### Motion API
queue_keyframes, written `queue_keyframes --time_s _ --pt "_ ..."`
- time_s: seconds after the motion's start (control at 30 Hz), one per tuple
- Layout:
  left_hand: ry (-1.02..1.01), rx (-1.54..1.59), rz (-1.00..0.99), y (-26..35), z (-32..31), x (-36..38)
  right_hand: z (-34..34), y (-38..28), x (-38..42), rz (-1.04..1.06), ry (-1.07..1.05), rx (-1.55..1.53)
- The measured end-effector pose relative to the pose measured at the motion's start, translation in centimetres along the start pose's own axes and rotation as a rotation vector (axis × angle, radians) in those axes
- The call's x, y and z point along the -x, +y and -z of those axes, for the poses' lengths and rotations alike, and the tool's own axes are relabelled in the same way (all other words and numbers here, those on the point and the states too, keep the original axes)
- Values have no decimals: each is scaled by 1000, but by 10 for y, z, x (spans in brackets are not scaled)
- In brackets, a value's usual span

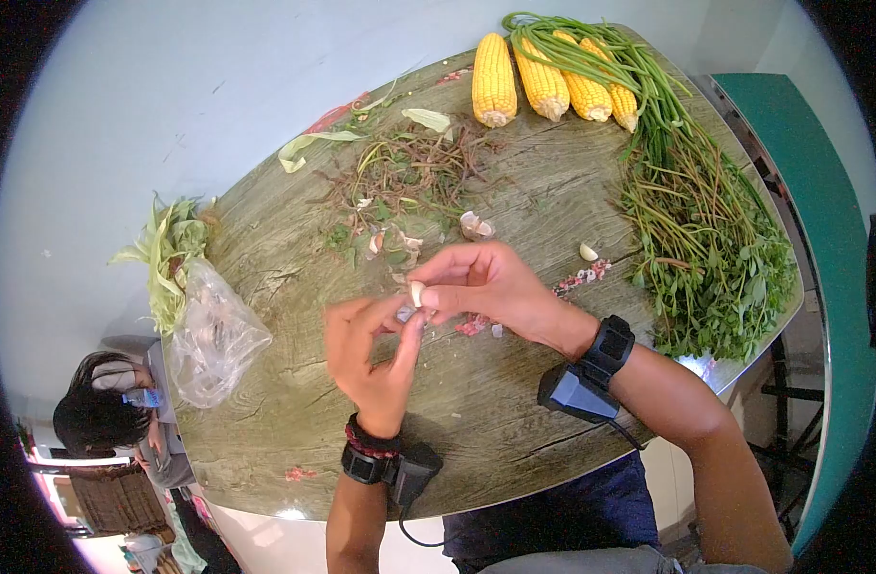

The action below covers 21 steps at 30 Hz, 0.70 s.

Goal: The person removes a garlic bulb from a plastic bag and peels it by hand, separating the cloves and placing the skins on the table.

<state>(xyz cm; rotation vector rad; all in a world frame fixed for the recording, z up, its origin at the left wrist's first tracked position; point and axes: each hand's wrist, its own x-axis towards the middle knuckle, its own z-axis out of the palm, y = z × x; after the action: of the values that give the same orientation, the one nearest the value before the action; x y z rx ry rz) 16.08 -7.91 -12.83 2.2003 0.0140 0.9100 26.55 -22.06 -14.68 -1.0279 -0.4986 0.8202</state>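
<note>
My right hand [500, 287] pinches a pale garlic clove [417, 294] between thumb and fingertips, just above the wooden table. Close under it, my left hand [369, 354] is closed in a pinch, with a thin whitish scrap, seemingly garlic skin [405, 313], at its fingertips. The left fingers are slightly blurred. Behind my hands lies part of a garlic bulb [476, 226] in papery skin. One peeled clove [588, 252] rests on the table to the right. Loose garlic pieces and skins [376, 242] lie to the left of the bulb.
Stem and root scraps [419, 167] are heaped at the table's [514, 402] middle back. Several corn cobs [494, 81] stand at the back beside long green beans [639, 86]. Leafy greens [715, 258] cover the right edge. A plastic bag [216, 335] and husks [170, 244] lie left; a person [103, 402] is beyond.
</note>
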Motion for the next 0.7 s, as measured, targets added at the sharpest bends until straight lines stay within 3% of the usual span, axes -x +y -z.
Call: queue_keyframes --time_s 0.7 --pt "23 -9 -14 -4 -3 4 3 2 0 12 -31 -59"
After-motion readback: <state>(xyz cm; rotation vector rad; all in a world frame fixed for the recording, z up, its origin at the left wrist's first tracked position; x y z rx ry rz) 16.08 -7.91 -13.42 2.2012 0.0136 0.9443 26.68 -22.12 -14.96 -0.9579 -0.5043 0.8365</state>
